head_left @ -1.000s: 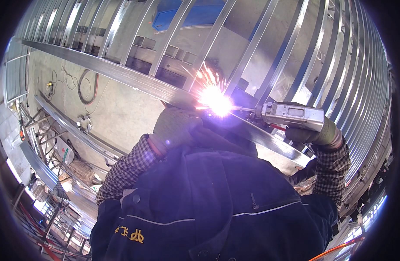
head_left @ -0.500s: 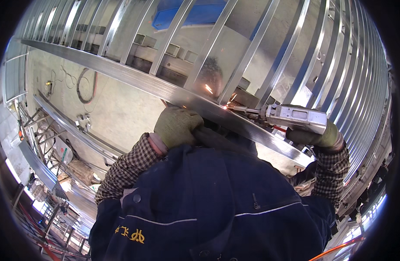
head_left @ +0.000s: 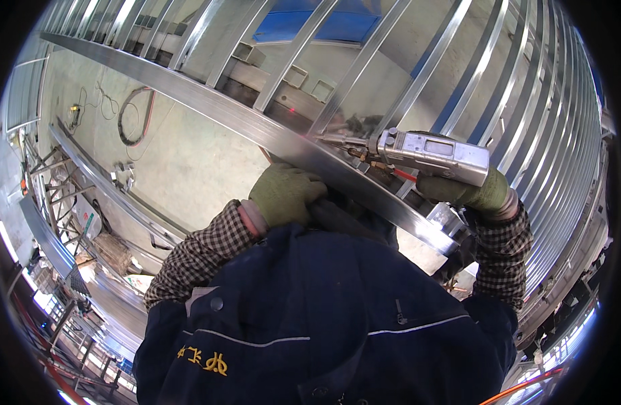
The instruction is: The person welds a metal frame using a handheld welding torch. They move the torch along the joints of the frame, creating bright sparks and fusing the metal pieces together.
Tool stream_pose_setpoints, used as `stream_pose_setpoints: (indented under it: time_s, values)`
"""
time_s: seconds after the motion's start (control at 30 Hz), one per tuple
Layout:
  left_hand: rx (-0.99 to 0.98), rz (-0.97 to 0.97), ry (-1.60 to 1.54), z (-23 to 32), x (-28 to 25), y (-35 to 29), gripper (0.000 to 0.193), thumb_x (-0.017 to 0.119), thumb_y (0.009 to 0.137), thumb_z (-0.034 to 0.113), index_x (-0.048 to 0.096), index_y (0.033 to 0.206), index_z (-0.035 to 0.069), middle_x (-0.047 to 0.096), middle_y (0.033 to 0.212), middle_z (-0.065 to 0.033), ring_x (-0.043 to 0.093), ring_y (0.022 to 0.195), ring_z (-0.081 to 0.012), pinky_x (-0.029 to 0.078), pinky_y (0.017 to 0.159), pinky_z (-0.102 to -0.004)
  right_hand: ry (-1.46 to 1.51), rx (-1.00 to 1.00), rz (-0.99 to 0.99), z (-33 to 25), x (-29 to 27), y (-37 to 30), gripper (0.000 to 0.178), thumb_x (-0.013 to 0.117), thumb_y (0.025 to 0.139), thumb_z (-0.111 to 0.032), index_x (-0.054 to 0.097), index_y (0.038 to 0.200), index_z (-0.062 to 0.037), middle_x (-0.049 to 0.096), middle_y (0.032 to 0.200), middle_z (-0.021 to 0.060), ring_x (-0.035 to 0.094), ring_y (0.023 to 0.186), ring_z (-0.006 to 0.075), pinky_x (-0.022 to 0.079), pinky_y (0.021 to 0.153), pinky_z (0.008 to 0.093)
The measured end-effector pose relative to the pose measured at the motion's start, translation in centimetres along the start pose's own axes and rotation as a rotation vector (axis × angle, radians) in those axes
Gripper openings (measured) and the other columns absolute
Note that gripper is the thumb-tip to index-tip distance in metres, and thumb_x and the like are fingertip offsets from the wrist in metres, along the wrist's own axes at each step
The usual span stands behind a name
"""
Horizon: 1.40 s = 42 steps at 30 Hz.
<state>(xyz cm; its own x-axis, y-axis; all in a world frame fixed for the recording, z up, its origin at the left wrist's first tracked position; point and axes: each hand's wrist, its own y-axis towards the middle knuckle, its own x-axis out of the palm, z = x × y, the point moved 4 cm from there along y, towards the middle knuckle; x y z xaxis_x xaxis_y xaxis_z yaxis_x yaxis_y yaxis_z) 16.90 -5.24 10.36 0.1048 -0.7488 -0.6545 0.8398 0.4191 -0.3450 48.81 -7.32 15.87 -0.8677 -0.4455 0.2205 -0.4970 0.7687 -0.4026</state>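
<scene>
My right hand [head_left: 469, 194], in a green work glove, is closed round the grip of a silver handheld welding gun [head_left: 435, 154]. The gun's thin nozzle points left, its tip at the joint between a crossbar and the long metal rail [head_left: 216, 106]. A faint red glow shows there. On the near side of the rail my left hand [head_left: 288, 196], gloved in green as well, has its fingers curled in beside a dark, strap-like thing [head_left: 347, 221]. What those fingers hold is hidden.
Many parallel metal crossbars [head_left: 368, 64] run away from the rail to the far side and right. Beyond them lies a blue panel [head_left: 317, 25]. On the floor at left are a coiled hose [head_left: 123, 125] and long metal profiles [head_left: 111, 179]. An orange cable [head_left: 526, 386] crosses at lower right.
The bright sparks at the nozzle are gone. My right hand and the welding gun have shifted left and up in the picture; the rail and crossbars have shifted in view too.
</scene>
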Motion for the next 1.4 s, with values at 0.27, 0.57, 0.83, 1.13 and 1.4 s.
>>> stream_pose_setpoints:
  time_s: [0.27,0.57,0.83,1.13,1.4]
  values:
    - [-0.011,-0.067,-0.016,-0.4,0.1,0.3,0.036,0.081,0.072,0.031,0.08,0.107,0.02,0.079,0.117,-0.0032,0.074,0.113,-0.0271,0.051,0.102,-0.0453,-0.026,0.05,0.005,-0.3,0.1,1.4,0.051,0.084,0.098,-0.016,0.067,0.142,0.0017,0.078,0.119,0.0122,0.072,0.095,0.0166,0.061,0.082,0.0288]
    - [0.02,-0.012,0.012,-0.5,0.0,0.5,0.029,0.081,0.073,0.032,0.08,0.098,0.018,0.08,0.103,-0.0034,0.077,0.101,-0.0265,0.056,0.092,-0.0434,0.068,0.185,0.031,-1.1,0.7,1.5,0.054,0.086,0.097,-0.017,0.066,0.144,0.0014,0.078,0.121,0.0113,0.071,0.098,0.0151,0.06,0.085,0.0285]
    - [0.045,0.012,0.008,-0.5,-0.2,0.4,0.028,0.081,0.07,0.03,0.081,0.095,0.018,0.08,0.098,-0.0037,0.077,0.098,-0.0249,0.057,0.088,-0.0419,0.009,0.157,0.014,-0.9,0.6,1.5,0.057,0.085,0.097,-0.017,0.063,0.146,0.0026,0.078,0.124,0.0111,0.07,0.097,0.0129,0.059,0.082,0.0276]
    - [0.051,-0.003,0.066,-0.7,0.1,0.5,0.035,0.085,0.066,0.033,0.081,0.098,0.02,0.079,0.1,-0.0009,0.077,0.096,-0.0223,0.058,0.087,-0.0393,0.019,0.068,-0.058,1.2,0.0,1.5,0.055,0.082,0.099,-0.016,0.062,0.146,0.0022,0.078,0.114,0.0087,0.07,0.087,0.0104,0.059,0.075,0.0262]
    - [0.034,0.003,0.089,-0.7,0.0,0.5,0.035,0.087,0.066,0.034,0.081,0.098,0.021,0.079,0.099,-0.0009,0.077,0.096,-0.0231,0.058,0.088,-0.0402,0.034,0.116,-0.021,0.4,-0.1,0.6,0.054,0.081,0.099,-0.015,0.062,0.147,0.0013,0.077,0.108,0.0056,0.067,0.082,0.0088,0.058,0.07,0.025]
